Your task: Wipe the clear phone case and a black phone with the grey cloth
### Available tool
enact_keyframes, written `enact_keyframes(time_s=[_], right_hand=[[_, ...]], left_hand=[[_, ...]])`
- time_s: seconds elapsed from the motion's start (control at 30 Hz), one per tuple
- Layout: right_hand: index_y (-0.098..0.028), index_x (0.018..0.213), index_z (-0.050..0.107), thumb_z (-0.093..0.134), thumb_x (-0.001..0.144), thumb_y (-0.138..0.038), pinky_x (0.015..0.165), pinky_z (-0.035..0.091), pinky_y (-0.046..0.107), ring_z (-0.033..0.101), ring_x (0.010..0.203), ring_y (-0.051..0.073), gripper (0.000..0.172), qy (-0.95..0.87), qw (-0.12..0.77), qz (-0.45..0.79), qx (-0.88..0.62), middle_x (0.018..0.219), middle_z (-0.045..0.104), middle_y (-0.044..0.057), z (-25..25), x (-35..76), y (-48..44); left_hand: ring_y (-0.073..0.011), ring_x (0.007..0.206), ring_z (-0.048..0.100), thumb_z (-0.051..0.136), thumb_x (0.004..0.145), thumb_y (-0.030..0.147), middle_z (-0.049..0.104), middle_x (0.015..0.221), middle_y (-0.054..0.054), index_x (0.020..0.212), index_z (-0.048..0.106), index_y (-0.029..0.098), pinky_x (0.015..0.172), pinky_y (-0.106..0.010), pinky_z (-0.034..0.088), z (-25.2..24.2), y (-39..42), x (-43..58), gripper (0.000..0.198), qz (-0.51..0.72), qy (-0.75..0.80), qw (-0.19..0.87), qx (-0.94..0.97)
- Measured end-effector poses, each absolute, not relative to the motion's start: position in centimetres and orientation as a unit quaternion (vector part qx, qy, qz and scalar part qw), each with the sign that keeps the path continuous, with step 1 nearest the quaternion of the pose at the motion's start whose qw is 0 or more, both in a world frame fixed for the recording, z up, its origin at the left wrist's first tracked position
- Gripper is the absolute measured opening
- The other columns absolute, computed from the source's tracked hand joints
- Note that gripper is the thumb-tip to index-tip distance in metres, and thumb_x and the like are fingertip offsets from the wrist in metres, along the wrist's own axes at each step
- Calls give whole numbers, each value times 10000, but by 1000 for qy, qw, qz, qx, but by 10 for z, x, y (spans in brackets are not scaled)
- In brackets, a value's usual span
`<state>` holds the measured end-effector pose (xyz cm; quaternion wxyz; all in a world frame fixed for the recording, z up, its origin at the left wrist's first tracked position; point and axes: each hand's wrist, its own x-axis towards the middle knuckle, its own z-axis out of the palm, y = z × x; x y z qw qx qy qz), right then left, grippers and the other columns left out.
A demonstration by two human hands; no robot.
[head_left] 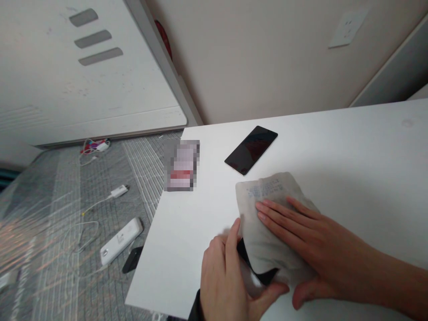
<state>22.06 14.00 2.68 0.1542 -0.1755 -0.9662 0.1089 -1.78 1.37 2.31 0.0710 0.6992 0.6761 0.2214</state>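
A folded grey cloth (270,240) with faint blue print near its top edge lies on the white table. Black material (245,252) shows under its lower left side. My right hand (310,240) rests flat on top, its fingers stretched over the grey fabric and its thumb off to the near side. Against the bundle's lower left corner sits my left hand (224,272), with thumb and index finger spread wide along two of its edges. Part of the cloth's right side is hidden by my right hand.
A dark-screened phone (251,150) lies beyond the cloth. At the table's left edge is a blurred-out item (182,166). On the patterned floor covering are a white power strip (121,240), a black object (132,259), a charger (119,191) and cables. A wall outlet (349,26) is behind.
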Motion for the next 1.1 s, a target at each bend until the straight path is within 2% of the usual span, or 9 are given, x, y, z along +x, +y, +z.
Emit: enact_keyframes(time_s=[0.2, 0.37, 0.5, 0.63, 0.77, 0.87, 0.97, 1.03, 1.1], right_hand=[[-62, 1735, 187, 567, 883, -912, 1325, 361, 582, 480, 1560, 403, 1262, -963, 158, 125, -178, 1717, 409, 229, 25, 218, 132], [-60, 1731, 202, 568, 894, -902, 1273, 418, 609, 495, 1548, 416, 1242, -966, 158, 108, -175, 1722, 410, 228, 23, 219, 133], [-55, 1714, 264, 519, 922, -904, 1226, 448, 618, 488, 1553, 407, 1188, -972, 150, 54, -173, 1733, 406, 220, 23, 222, 134], [-82, 1708, 313, 512, 922, -905, 1202, 456, 618, 460, 1569, 423, 1156, -971, 153, 42, -177, 1769, 340, 225, 25, 219, 131], [-75, 1670, 402, 590, 860, -924, 1254, 384, 626, 403, 1595, 451, 1188, -964, 172, 72, -191, 1777, 320, 240, 23, 199, 111], [-64, 1649, 433, 546, 812, -992, 1312, 320, 553, 391, 1612, 380, 1254, -972, 179, 83, -129, 1746, 411, 201, 21, 186, 100], [-103, 1675, 395, 498, 889, -950, 1298, 357, 470, 424, 1600, 288, 1160, -978, 174, 85, -84, 1742, 443, 128, 21, 189, 109], [-145, 1695, 363, 554, 961, -840, 1291, 359, 485, 436, 1595, 291, 1028, -976, 173, 77, -107, 1751, 429, 116, 23, 196, 120], [-159, 1705, 345, 594, 965, -805, 1302, 327, 534, 421, 1603, 329, 1014, -972, 177, 67, -139, 1753, 418, 138, 24, 201, 126]], left_hand=[[-357, 1038, 708, 956, 616, 774, 668, 1222, -149, 1666, 275, 214, 847, -512, 662, 29, 13, -15, 1371, 231, 678, 98, 691], [-337, 1095, 681, 1028, 665, 514, 659, 1261, -143, 1697, 202, 211, 910, -499, 641, 38, 14, -15, 1357, 248, 664, 131, 693], [-342, 1038, 695, 1081, 552, 523, 686, 1218, -121, 1695, 193, 242, 861, -523, 646, 39, 15, -11, 1474, 266, 681, 124, 671], [-331, 1042, 711, 1117, 446, 530, 686, 1235, -117, 1704, 156, 260, 873, -518, 663, 39, 16, -8, 1606, 281, 689, 129, 655], [-344, 1113, 725, 1098, 480, 573, 671, 1325, -147, 1718, 87, 259, 915, -532, 677, 39, 17, -10, 1629, 289, 679, 132, 662], [-387, 1245, 696, 1092, 545, 465, 630, 1417, -193, 1725, 77, 236, 991, -575, 658, 36, 15, -11, 1573, 295, 676, 112, 666], [-418, 1300, 673, 1085, 519, 307, 604, 1466, -223, 1726, 78, 217, 1008, -599, 653, 32, 15, -12, 1575, 294, 677, 96, 668], [-414, 1267, 689, 1100, 482, 314, 604, 1464, -224, 1723, 82, 218, 978, -587, 668, 31, 15, -11, 1608, 298, 674, 95, 669], [-399, 1240, 699, 1107, 471, 348, 598, 1468, -220, 1720, 97, 222, 965, -568, 677, 30, 16, -11, 1611, 302, 674, 103, 666]])
